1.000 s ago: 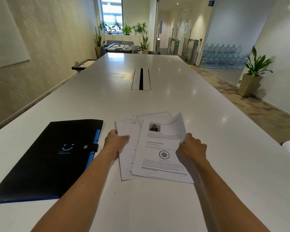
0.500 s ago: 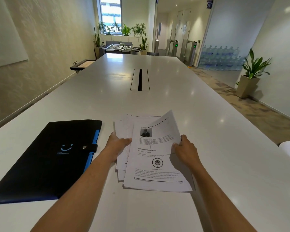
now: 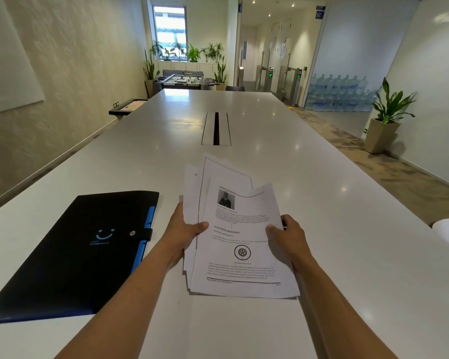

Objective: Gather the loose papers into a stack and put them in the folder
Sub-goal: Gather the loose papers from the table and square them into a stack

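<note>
Both hands on papers [image 3: 240,239], sheets bunched but uneven, top corners fanned out. Left hand [image 3: 183,233] grips left edge, thumb curled over front, other fingers hidden behind. Right hand [image 3: 287,238] pinches right edge, thumb on top sheet (the printed page with small photo and round emblem). Near edge of papers low, at or close to table [image 3: 347,229]; cannot tell if touching. Folder [image 3: 70,255] lies flat just left of left arm, black with blue edge, strap snapped shut.
</note>
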`<state>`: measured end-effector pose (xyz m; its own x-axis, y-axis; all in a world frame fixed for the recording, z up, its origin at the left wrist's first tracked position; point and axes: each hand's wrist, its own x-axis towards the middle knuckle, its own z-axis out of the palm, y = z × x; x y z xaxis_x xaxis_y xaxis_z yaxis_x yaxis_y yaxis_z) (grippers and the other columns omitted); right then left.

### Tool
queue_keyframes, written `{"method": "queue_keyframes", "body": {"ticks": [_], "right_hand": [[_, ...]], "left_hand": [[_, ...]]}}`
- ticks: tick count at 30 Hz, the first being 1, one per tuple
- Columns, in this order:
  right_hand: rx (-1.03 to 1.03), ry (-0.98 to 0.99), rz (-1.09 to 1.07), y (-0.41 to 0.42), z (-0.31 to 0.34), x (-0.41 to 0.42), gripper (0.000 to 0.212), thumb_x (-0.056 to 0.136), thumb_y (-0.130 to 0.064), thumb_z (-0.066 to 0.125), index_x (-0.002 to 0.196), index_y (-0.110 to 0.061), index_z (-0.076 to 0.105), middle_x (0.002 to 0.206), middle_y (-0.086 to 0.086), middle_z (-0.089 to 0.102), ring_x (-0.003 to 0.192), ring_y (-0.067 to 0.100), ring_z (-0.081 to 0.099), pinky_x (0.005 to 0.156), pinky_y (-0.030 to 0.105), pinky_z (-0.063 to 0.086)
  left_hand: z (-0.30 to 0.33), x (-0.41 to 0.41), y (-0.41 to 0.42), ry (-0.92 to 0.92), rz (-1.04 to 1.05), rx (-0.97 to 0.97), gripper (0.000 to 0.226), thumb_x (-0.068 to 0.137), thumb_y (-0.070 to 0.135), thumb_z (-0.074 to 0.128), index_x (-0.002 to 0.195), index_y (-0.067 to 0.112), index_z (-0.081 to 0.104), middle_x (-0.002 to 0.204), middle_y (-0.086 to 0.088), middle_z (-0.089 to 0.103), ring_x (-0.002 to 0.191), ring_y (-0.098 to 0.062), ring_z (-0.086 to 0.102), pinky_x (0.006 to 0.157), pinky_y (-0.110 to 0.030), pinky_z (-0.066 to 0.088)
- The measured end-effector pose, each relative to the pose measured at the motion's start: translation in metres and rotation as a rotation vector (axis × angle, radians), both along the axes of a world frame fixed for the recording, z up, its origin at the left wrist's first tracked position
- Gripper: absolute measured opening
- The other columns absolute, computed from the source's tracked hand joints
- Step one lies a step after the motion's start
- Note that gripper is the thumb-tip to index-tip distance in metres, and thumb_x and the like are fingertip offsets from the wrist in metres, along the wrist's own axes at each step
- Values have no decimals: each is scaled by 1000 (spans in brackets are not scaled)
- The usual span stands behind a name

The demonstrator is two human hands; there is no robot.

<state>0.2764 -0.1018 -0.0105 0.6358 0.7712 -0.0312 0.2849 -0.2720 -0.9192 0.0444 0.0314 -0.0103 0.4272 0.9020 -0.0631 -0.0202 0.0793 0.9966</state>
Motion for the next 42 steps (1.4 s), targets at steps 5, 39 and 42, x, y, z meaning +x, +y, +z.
{"method": "queue_keyframes", "body": {"ticks": [5, 39, 42], "right_hand": [[168, 381, 55, -4, 7, 6, 32, 80, -18, 73, 108, -16, 58, 103, 5, 73, 85, 22, 73, 64, 35, 60], [636, 117, 176, -3, 90, -24, 34, 72, -16, 68, 106, -13, 66, 98, 0, 74, 86, 20, 72, 66, 28, 58], [684, 105, 197, -6, 99, -23, 32, 73, -15, 70, 104, -17, 66, 97, -3, 74, 85, 19, 72, 64, 25, 57]], "left_hand": [[15, -11, -5, -70, -36, 79, 74, 79, 11, 78, 139, 28, 37, 131, -4, 56, 117, -26, 59, 84, -47, 58], [99, 12, -30, -107, 171, 496, 51, 77, 17, 81, 113, 31, 49, 109, -1, 66, 95, -17, 70, 76, -45, 61], [108, 9, -30, -134, 165, 541, 52, 74, 24, 81, 113, 33, 48, 109, -3, 66, 94, -18, 70, 73, -42, 62]]}}
